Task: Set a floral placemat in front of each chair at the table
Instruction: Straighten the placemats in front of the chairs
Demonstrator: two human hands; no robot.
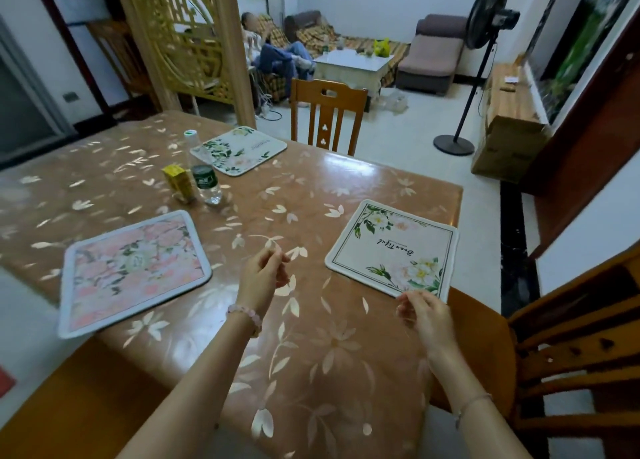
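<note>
Three floral placemats lie on the brown flower-patterned table (pixel 346 354). A pink floral one (pixel 135 271) sits at the near left edge, overhanging it a little. A white one with green leaves and script (pixel 394 250) lies at the right edge, before the wooden chair (pixel 571 354) on the right. A third white floral mat (pixel 239 150) rests at the far side, near the far chair (pixel 325 115). My left hand (pixel 263 275) hovers over the table between the two near mats, fingers loosely curled, holding nothing. My right hand (pixel 426 316) hovers just at the near corner of the right mat, also empty.
Two clear plastic bottles (pixel 206 178) and a small yellow box (pixel 178 179) stand mid-table. A standing fan (pixel 485 18) is beyond the table on the right, beside a cardboard box (pixel 509 146). A person sits on a sofa (pixel 277 53) in the far room.
</note>
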